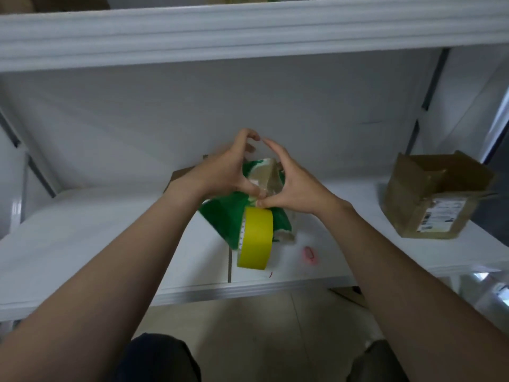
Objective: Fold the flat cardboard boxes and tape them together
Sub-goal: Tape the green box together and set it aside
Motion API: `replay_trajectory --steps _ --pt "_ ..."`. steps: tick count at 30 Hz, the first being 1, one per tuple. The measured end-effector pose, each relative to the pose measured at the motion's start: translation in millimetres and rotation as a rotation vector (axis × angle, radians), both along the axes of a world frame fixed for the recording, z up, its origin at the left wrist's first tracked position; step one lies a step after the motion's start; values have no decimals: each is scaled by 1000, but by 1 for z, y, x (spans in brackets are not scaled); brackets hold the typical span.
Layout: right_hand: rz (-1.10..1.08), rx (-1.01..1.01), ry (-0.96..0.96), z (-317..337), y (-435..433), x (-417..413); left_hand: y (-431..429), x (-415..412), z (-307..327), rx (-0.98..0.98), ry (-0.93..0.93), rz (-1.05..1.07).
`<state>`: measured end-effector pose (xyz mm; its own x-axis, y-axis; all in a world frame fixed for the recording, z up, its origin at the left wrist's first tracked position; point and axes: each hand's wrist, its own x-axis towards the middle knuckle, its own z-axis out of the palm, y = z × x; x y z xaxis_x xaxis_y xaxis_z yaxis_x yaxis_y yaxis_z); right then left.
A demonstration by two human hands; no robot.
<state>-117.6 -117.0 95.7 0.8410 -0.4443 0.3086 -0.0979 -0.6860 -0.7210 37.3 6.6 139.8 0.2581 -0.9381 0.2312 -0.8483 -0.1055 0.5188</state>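
Yellow tape roll point(256, 238) on edge at frame centre, over the white shelf point(82, 238), a green package point(223, 219) behind it. Left hand point(225, 166) and right hand point(297, 183) meet above, thumbs pinching the roll's top edge, fingers arched, tips almost touching.

Person, head-camera view. Left forearm point(110, 271) and right forearm point(399, 271): bare along their whole visible length. Left hand point(220, 172), right hand point(297, 186): bare. Lower garment point(162, 359): dark fabric over both knees at the bottom edge, left near-black, right greyer; cut cannot be told.
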Motion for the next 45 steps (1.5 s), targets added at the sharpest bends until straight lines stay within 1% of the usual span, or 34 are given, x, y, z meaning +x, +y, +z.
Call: replay_trajectory --steps 1,3,4,5,6,8,9,12,15,18,23,25,28,34,36,39,40,41,42,44,45 --pt "-59 20 -9 -4 0 0 4 0 -3 -72 -22 73" --pt "-213 67 -30 -12 1 1 10 -4 -12 -210 -159 257" --pt "-287 91 -34 -16 3 1 14 -8 -16 -230 -201 337" --pt "-348 110 -25 -21 4 2 17 -13 -21 -201 -175 390" --pt "-403 117 -9 -26 6 3 19 -19 -27 -131 -90 407" --pt "-475 131 7 -38 9 7 21 -31 -43 41 85 362" --pt "-488 151 12 -45 10 8 20 -34 -53 83 122 342" --pt "-472 196 14 -63 8 12 16 -35 -78 41 142 369" --pt "-445 150 -18 -72 3 13 14 -31 -92 -48 149 397" --pt "-417 120 -12 -75 -3 16 12 -28 -97 -80 189 395" --pt "-368 104 -10 -75 -11 18 10 -32 -110 -71 -24 428" --pt "-339 101 -2 -73 -15 18 13 -29 -120 -17 -85 464" --pt "-296 86 12 -74 -19 17 15 -26 -127 32 -100 495" --pt "-246 50 -19 -78 -25 16 -2 -31 -127 19 -133 487" --pt "-256 118 -54 -81 -29 12 -7 -31 -129 5 -122 500" --pt "-381 331 -112 -79 -31 2 -10 -30 -132 -9 -114 522" --pt "-436 367 -96 -79 -31 -2 -10 -30 -132 -10 -111 526" --pt "-482 341 -23 -80 -33 -7 -10 -30 -132 -11 -105 528" --pt "-507 271 112 -83 -36 -13 -10 -31 -132 -10 -95 530" --pt "-504 133 483 -93 -37 -25 -10 -34 -132 -7 -65 531" --pt "-480 113 646 -99 -36 -30 -11 -35 -132 -10 -52 532"
